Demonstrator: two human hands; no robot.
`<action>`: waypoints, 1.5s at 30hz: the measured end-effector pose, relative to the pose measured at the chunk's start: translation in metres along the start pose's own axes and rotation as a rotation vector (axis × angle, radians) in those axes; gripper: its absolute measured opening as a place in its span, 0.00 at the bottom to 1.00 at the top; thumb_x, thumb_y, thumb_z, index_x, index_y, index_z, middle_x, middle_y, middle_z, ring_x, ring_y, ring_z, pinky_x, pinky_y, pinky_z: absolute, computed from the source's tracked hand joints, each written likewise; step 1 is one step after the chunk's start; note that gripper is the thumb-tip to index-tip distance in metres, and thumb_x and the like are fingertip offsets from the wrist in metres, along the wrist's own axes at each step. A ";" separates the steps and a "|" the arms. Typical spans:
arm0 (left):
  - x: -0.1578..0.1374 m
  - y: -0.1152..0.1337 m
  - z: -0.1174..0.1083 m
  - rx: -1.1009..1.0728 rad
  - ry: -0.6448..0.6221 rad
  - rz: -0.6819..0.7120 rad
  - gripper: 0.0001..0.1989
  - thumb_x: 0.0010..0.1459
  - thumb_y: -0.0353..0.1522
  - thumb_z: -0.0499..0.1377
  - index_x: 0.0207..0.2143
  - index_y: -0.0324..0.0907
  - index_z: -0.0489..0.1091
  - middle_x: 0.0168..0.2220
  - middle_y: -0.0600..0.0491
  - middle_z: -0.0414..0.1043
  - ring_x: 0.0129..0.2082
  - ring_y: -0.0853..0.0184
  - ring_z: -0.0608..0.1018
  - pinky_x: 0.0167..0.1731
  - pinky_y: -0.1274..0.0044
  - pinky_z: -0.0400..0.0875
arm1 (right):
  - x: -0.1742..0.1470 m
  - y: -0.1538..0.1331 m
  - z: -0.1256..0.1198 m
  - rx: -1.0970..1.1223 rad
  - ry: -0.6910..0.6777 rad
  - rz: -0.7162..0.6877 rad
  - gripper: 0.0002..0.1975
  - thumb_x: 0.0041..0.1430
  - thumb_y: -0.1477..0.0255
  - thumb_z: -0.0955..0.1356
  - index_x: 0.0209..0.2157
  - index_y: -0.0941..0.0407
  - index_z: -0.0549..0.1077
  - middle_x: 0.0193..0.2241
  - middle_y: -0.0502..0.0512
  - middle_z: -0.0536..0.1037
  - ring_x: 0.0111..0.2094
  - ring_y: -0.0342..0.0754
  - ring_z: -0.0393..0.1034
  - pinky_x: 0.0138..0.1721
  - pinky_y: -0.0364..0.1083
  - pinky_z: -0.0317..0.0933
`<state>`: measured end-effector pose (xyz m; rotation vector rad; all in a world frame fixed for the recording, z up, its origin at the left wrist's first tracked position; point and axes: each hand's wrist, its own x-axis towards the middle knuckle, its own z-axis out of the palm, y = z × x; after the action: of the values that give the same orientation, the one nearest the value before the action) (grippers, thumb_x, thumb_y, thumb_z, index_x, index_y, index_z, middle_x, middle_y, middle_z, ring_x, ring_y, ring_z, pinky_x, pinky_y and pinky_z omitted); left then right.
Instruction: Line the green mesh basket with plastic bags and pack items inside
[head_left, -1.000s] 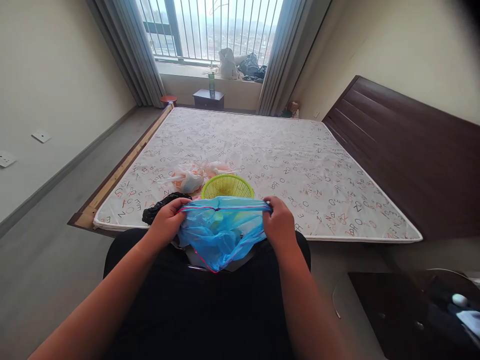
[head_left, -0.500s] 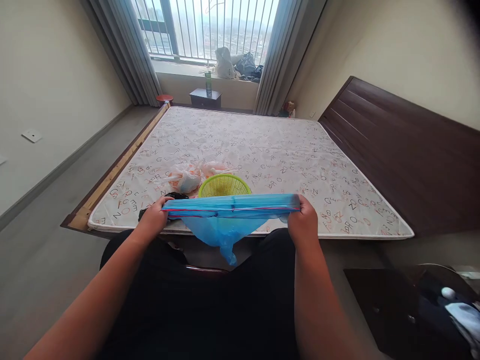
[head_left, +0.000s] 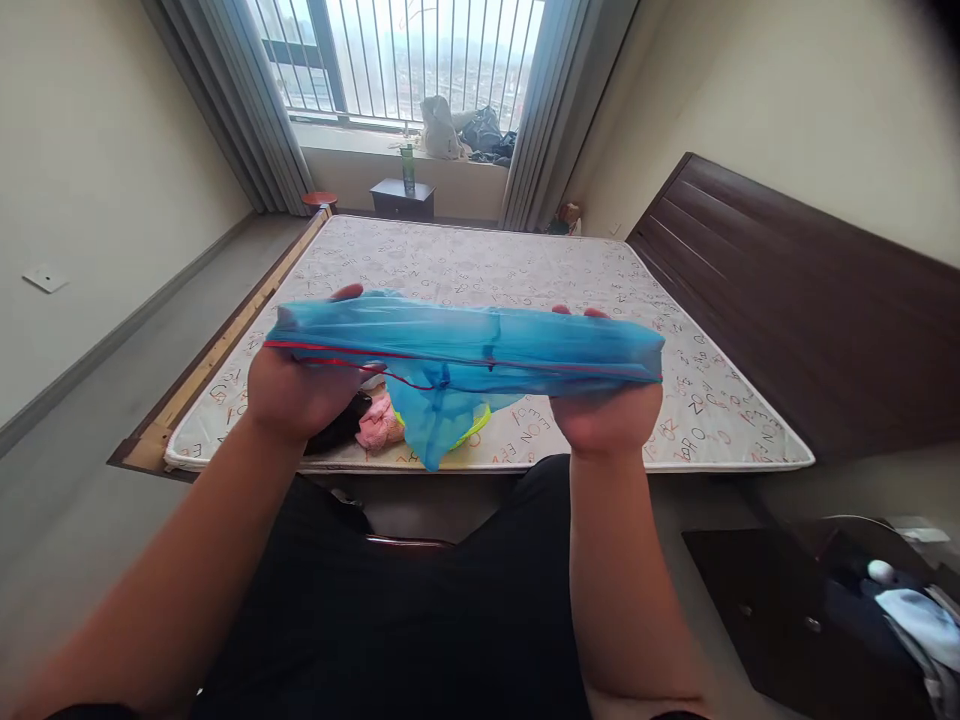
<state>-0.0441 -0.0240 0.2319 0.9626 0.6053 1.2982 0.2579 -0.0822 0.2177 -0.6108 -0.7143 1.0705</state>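
A translucent blue plastic garbage bag (head_left: 450, 340) with a red drawstring is stretched wide between my hands, above the near edge of the mattress. My left hand (head_left: 292, 395) supports its left end from below, fingertips showing over the far side. The right end rests in my right hand (head_left: 611, 415), palm turned up and fingertips behind the film. Most fingers are hidden by the bag. Its bottom hangs down in front of a yellow-green plastic basket (head_left: 480, 425), mostly covered. A pink cloth-like thing (head_left: 379, 420) and a black bundle (head_left: 337, 428) lie near my left hand.
The patterned mattress (head_left: 465, 250) sits on a wooden bed frame with a dark headboard (head_left: 787, 290) to the right. A nightstand (head_left: 403, 200) with a green bottle (head_left: 407, 168) stands below the window. At lower right is a dark table (head_left: 765, 590) holding things.
Both hands have risen and moved farther apart, turning palms up under the bag. The blue bag is higher and wider, now covering the basket and the white bags. The pink thing has come into view.
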 end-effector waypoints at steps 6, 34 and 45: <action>0.034 -0.050 -0.007 0.130 0.088 0.208 0.25 0.67 0.51 0.52 0.53 0.46 0.77 0.60 0.46 0.76 0.66 0.49 0.71 0.61 0.55 0.69 | 0.023 0.030 0.001 0.197 0.167 -0.149 0.20 0.67 0.53 0.61 0.45 0.49 0.77 0.50 0.54 0.80 0.61 0.58 0.71 0.61 0.66 0.66; 0.104 -0.247 -0.061 1.252 -0.415 -0.684 0.13 0.53 0.39 0.61 0.21 0.40 0.75 0.25 0.45 0.78 0.35 0.51 0.82 0.44 0.64 0.75 | 0.013 0.138 -0.129 -0.848 -0.284 0.490 0.11 0.61 0.61 0.70 0.37 0.54 0.77 0.34 0.53 0.79 0.33 0.48 0.72 0.34 0.45 0.68; 0.121 -0.177 -0.072 1.327 -0.076 -0.047 0.12 0.56 0.38 0.54 0.31 0.43 0.75 0.36 0.48 0.78 0.40 0.56 0.76 0.46 0.70 0.70 | 0.033 0.153 -0.164 -0.844 0.264 0.269 0.20 0.60 0.55 0.69 0.47 0.54 0.70 0.45 0.56 0.75 0.38 0.47 0.72 0.38 0.46 0.69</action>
<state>0.0129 0.1135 0.0615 2.0133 1.4752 0.6903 0.3091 -0.0135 0.0078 -1.5779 -0.8570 0.8762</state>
